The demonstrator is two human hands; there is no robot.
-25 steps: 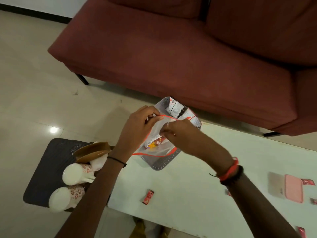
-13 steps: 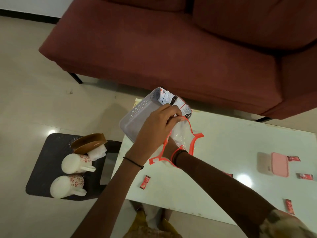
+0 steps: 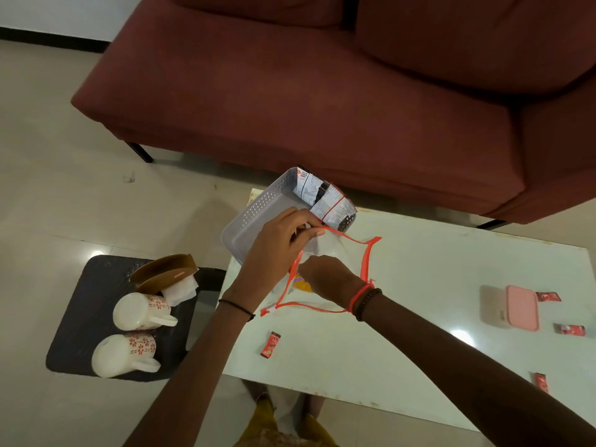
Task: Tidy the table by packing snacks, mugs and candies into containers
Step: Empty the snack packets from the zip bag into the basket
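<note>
A clear zip pouch with an orange-red rim (image 3: pixel 366 269) is held open above the white table (image 3: pixel 419 279). My left hand (image 3: pixel 277 250) pinches the pouch's far rim. My right hand (image 3: pixel 325 277) reaches down inside the pouch, its fingers hidden; an orange snack packet (image 3: pixel 303 284) shows through the plastic beside it. A grey perforated basket (image 3: pixel 254 217) sits at the table's far left corner with silver snack packs (image 3: pixel 325 200) standing in it. Small red candies lie loose on the table, one at the near left (image 3: pixel 270 345), others to the right (image 3: pixel 569 329).
A pink lidded box (image 3: pixel 521 308) stands at the table's right. Left of the table, a dark stool (image 3: pixel 80 317) carries two white floral mugs (image 3: pixel 142 311) on their sides and a brown holder with tissue (image 3: pixel 166 272). A maroon sofa (image 3: pixel 322 91) runs behind the table.
The pouch mouth has been spread much wider. My right hand stays inside the pouch; an orange packet now shows beside it. My view has shifted slightly.
</note>
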